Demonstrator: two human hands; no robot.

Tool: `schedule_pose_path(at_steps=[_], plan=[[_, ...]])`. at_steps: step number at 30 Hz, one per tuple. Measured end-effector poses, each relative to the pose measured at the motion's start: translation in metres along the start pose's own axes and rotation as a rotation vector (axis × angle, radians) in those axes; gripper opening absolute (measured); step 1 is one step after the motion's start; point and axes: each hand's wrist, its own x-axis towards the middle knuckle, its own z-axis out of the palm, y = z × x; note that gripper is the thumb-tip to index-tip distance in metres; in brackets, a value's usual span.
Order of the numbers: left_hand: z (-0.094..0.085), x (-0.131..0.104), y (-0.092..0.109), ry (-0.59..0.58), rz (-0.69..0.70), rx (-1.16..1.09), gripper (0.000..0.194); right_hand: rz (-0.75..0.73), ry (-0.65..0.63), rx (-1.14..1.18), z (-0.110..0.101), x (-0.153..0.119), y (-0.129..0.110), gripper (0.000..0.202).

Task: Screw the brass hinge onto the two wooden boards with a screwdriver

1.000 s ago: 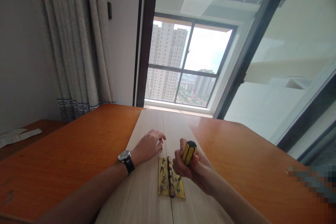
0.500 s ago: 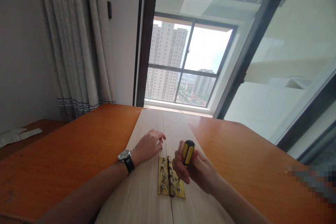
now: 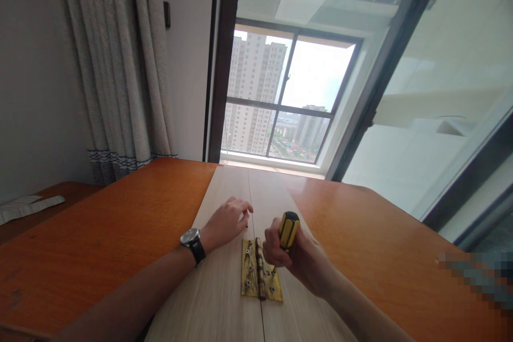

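My right hand (image 3: 296, 256) is wrapped around the yellow and black handle of a screwdriver (image 3: 288, 231). The screwdriver points down, its shaft mostly hidden behind my fingers, with the lower end over the right leaf of a worn brass hinge (image 3: 261, 272). The hinge lies flat, its knuckle along the seam between two pale wood boards (image 3: 208, 299). Several screw heads show in its leaves. Resting on the boards just beyond the hinge, my left hand (image 3: 228, 219) is loosely curled with fingers apart. A tiny dark spot shows below its fingertips, too small to name.
The boards lie on an orange-brown wooden table (image 3: 132, 214). A grey curtain (image 3: 120, 64) hangs at the left. Dark-framed glass panels (image 3: 401, 117) stand beyond the table, and a pale strip (image 3: 36, 207) lies at the far left. A pixelated patch covers the right edge.
My right hand has turned slightly around the screwdriver, and its fingers have curled in more. The handle has shifted a little up and right. My left hand stays put.
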Motion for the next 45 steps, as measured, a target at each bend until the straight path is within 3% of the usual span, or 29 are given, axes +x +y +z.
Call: schedule_pose_path(at_steps=[18,30,40,45], plan=[[-0.0006,-0.0002,0.0003,-0.006,0.001,0.001,0.018,-0.056,-0.047,-0.086,0.0031,-0.0007,-0.0033,0.035],[-0.0003,-0.0003,-0.0001,0.004,0.007,0.002,0.018,-0.068,-0.027,-0.136,0.0023,-0.001,-0.0003,0.043],[-0.0002,-0.0002,-0.0001,-0.007,0.007,0.012,0.017,0.02,-0.072,0.011,0.005,-0.0013,-0.0009,0.039],[-0.0005,-0.0005,0.0001,-0.006,-0.003,0.008,0.017,-0.005,-0.091,0.003,0.0052,0.0004,-0.0002,0.045]])
